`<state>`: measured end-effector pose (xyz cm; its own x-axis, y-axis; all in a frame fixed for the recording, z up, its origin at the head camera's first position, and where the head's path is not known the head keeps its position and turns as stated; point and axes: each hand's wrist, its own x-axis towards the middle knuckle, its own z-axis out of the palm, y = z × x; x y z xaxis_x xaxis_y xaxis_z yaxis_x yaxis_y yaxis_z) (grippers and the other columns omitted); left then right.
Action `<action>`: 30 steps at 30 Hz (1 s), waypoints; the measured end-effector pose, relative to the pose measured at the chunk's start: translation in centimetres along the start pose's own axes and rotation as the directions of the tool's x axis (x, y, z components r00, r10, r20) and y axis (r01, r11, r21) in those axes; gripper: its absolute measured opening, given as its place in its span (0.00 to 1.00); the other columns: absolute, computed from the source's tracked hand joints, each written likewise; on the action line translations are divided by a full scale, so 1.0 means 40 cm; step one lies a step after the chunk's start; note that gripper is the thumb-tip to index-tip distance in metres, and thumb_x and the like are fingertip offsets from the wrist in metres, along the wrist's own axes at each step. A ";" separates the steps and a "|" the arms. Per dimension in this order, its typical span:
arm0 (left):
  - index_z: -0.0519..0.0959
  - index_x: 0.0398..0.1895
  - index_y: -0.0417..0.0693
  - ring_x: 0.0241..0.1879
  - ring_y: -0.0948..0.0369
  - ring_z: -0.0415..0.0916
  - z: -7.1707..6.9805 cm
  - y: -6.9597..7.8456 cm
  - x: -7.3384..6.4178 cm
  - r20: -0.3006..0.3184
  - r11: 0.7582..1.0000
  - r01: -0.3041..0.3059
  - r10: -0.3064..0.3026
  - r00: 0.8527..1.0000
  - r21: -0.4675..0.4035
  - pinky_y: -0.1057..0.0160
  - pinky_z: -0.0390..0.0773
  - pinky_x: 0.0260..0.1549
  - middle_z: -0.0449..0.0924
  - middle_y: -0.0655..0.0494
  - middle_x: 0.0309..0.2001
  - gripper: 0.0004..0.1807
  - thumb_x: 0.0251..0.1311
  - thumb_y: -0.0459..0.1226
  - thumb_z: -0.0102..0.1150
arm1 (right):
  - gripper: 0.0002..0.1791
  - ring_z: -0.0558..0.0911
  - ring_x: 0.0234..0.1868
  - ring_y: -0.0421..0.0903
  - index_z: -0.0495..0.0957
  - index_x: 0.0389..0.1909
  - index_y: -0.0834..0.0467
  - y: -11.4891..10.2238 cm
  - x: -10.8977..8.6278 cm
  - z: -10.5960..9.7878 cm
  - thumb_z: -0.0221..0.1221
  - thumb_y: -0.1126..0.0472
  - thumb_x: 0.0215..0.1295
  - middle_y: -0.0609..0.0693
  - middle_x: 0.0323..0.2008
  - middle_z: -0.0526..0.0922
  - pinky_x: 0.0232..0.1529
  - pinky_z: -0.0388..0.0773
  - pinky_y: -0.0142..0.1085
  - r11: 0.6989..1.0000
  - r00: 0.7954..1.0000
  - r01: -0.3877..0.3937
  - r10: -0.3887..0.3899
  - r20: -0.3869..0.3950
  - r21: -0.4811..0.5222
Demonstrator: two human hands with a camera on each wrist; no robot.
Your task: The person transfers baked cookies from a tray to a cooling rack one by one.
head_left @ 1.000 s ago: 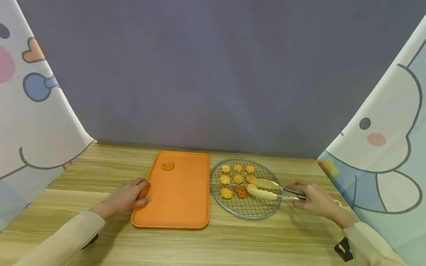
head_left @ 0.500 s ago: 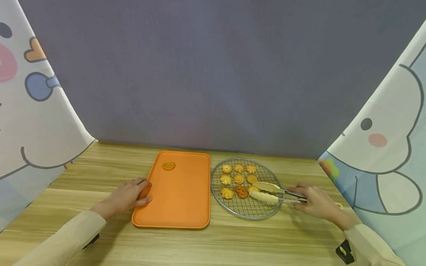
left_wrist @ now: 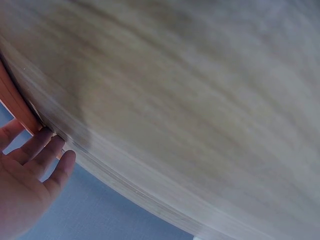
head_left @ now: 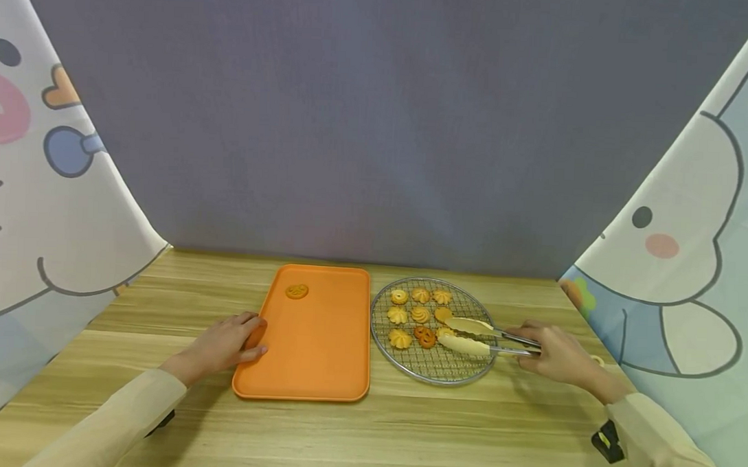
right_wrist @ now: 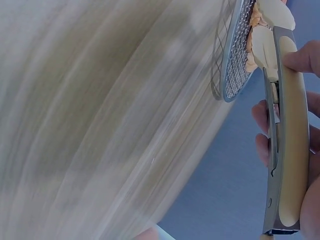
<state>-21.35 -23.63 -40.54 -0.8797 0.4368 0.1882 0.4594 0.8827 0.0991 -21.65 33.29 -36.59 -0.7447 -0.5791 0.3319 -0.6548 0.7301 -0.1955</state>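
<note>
In the head view my left hand (head_left: 218, 348) holds the left edge of an orange tray (head_left: 317, 355), its thumb over the rim. The left wrist view shows that hand's fingertips (left_wrist: 69, 157) at the tray's edge. One flat round cookie (head_left: 296, 291) lies near the tray's back left. My right hand (head_left: 558, 353) grips metal tongs (head_left: 515, 339) with cream tips. Those tips stand apart over a round wire rack (head_left: 428, 368), one on each side of a pale cookie (head_left: 446, 333), which they partly hide. Contact with it cannot be told.
Several more cookies sit on the rack, among them a brown pretzel-shaped cookie (head_left: 425, 336) and a flat round cookie (head_left: 443, 314). The wooden table (head_left: 367, 436) ends at a grey backdrop (head_left: 365, 123), with cartoon-printed cloth (head_left: 670, 251) on both sides.
The tongs have shifted slightly towards me and to the right, uncovering more of the flat round cookie on the rack. My left hand stays at the tray's edge.
</note>
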 end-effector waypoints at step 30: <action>0.74 0.50 0.40 0.47 0.42 0.74 -0.001 0.002 0.000 -0.006 1.000 -0.004 0.005 1.000 0.006 0.40 0.72 0.44 0.74 0.41 0.51 0.26 0.55 0.49 0.59 | 0.23 0.59 0.16 0.26 0.79 0.47 0.63 -0.041 0.102 0.028 0.65 0.64 0.44 0.50 0.32 0.80 0.16 0.58 0.24 0.999 1.000 0.026 -0.026 -0.014 -0.027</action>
<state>-21.29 -23.58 -40.49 -0.8768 0.4397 0.1944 0.4626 0.8818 0.0919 -23.76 29.31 -35.94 -0.7253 -0.5928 0.3501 -0.6702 0.7243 -0.1619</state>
